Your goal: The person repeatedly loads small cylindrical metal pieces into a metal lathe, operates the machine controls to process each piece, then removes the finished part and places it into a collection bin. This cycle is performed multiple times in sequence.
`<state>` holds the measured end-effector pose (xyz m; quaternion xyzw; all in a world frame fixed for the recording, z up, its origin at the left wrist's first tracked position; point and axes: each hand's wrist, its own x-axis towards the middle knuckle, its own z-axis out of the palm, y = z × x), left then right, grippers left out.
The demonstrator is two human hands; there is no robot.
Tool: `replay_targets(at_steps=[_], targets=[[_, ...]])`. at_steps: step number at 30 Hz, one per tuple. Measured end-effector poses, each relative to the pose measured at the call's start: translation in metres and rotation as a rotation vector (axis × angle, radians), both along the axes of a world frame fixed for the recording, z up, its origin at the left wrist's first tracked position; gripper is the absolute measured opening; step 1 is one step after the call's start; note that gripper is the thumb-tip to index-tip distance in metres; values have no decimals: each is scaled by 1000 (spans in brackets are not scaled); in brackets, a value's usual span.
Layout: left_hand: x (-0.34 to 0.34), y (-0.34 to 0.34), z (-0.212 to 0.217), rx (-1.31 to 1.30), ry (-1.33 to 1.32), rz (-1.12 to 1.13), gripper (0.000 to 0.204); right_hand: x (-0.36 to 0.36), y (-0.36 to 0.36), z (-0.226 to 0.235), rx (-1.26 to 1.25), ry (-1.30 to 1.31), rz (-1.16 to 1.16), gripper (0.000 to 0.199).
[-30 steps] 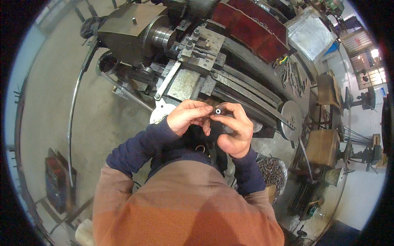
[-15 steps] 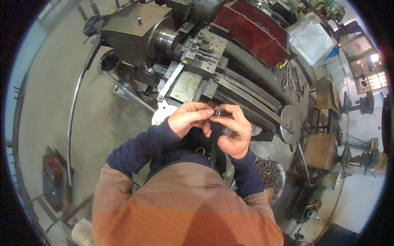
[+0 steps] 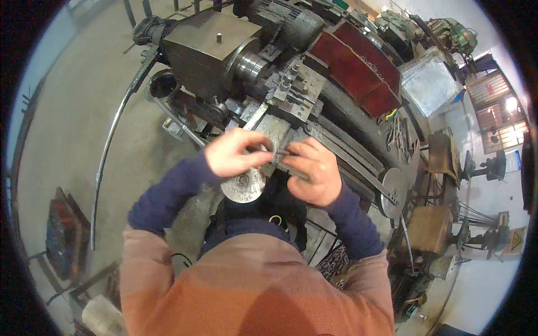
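Note:
In front of my body, over the lathe's carriage, both hands meet at a small dark metal cylinder (image 3: pixel 282 152). My right hand (image 3: pixel 315 172) pinches it between thumb and fingertips. My left hand (image 3: pixel 235 152) is curled, its thumb and fingertips closed at the cylinder's other end. Motion blurs the fingers a little, and they cover most of the piece. Just below my left hand is a round metal handwheel (image 3: pixel 244 187). Beyond my hands stand the tool post (image 3: pixel 297 87) and the shiny spindle (image 3: pixel 251 66) of the lathe.
The headstock (image 3: pixel 213 35) rises at the far left, with a long bent bar (image 3: pixel 106 162) beside it. A red tray (image 3: pixel 356 64) lies behind the lathe, near a plastic-wrapped box (image 3: pixel 428 84) and several wrenches (image 3: pixel 399 134). A disc (image 3: pixel 392 193) sits at the right end.
My hands have shifted slightly left and spread a little apart, and the cylinder has turned from end-on to side-on. The view has tilted, so the handwheel now shows more fully.

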<state>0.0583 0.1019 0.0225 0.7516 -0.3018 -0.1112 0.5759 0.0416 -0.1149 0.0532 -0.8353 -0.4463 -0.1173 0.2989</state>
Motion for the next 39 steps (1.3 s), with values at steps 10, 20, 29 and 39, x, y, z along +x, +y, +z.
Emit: replay_targets(at_steps=[10,20,29,39], targets=[[-30,272,-13,1141,-550,899,34,156,57,-13,-558,-190,-366,30],[-88,306,-83,1025,-222,1098,35,181,77,-9,-841,-10,-399,37],[-63,316,-81,1337,-106,1108,30,188,75,-11,-769,35,-330,39],[32,526,-93,1649,-46,1239,24,197,67,-26,-637,53,-359,27]])
